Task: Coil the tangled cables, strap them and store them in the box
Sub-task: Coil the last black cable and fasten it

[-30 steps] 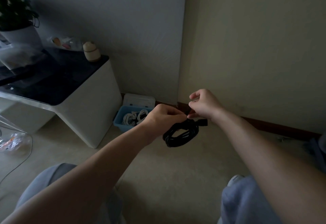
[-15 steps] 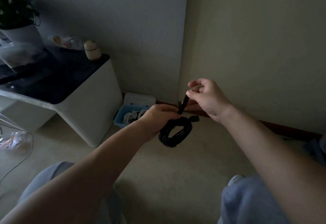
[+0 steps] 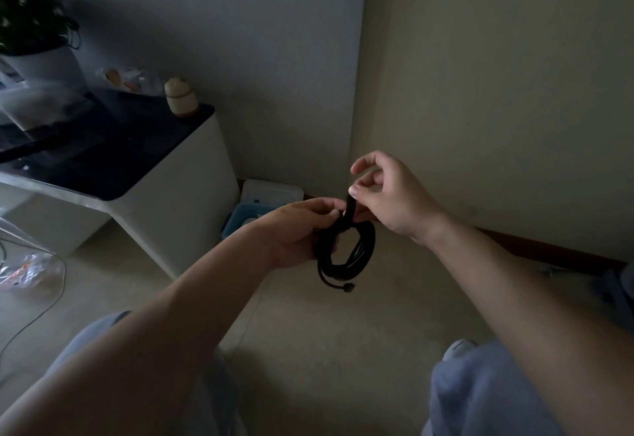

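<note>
Dim corner, beige floor: L grip holds black cable coil mid-air, R grip pinches strap upright at coil top.

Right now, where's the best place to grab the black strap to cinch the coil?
Pinch its free end, from the right: the strap stands upright above the cable coil, and the left hand grips the coil's left side.
</note>
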`<state>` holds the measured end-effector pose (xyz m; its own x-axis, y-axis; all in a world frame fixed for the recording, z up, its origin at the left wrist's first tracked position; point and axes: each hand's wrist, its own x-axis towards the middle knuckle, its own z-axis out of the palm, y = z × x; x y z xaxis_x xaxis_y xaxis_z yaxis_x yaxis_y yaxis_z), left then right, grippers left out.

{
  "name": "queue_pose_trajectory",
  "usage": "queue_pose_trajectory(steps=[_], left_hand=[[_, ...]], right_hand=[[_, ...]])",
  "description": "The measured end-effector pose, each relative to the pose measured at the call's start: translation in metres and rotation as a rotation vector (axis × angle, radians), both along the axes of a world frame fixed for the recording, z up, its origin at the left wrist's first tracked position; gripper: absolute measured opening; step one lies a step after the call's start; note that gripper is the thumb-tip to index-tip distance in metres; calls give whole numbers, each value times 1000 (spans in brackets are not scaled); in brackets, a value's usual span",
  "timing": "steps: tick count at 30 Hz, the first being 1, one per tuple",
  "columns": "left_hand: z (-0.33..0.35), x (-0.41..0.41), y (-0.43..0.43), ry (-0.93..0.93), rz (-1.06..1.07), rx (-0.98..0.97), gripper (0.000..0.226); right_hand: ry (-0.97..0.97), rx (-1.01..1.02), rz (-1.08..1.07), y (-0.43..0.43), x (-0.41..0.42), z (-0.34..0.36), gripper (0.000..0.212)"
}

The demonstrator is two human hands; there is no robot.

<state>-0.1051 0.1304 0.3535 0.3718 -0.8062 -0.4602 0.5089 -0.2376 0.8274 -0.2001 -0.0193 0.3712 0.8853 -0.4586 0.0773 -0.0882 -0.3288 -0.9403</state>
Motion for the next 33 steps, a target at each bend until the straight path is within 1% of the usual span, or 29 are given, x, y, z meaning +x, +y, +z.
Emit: queue_pose_trajectory(steps=[4,6,8,11,13,15,17,20,23,27,31,33], left_hand=[[-2,4,0,17,9,12,24],[-3,6,-1,35,1,33,27],[-3,9,-1,80,-9,67,30],[-1,12,-2,73,10,94,15],[-3,15,-3,29,52,90,12],[-3,19,-5,7,97,70,8],[-1,22,-4,4,126,39,11],[2,24,-4,23,160,-11,13],[3,24,-7,21,183,-29,12],[3,22,-10,41,212,-49,20],[3,22,-11,73,247,-65,23],[4,22,-9,63,240,-62,26]], right_hand=[[-17,-224,4,1,-3,5,28],[-46,-345,10,4,-4,7,28],[-86,-425,43,7,-6,11,26],[-136,-506,121,16,-10,13,30],[-147,-548,151,22,-11,11,32],[-148,-533,150,26,-11,6,29],[-157,-458,121,27,-11,1,27],[-173,-389,68,21,-10,-4,28],[-140,-346,61,19,-7,-9,30],[-133,-244,29,23,-3,-16,31],[-133,-166,-58,27,2,-19,23],[-130,-150,-68,27,4,-20,23]])
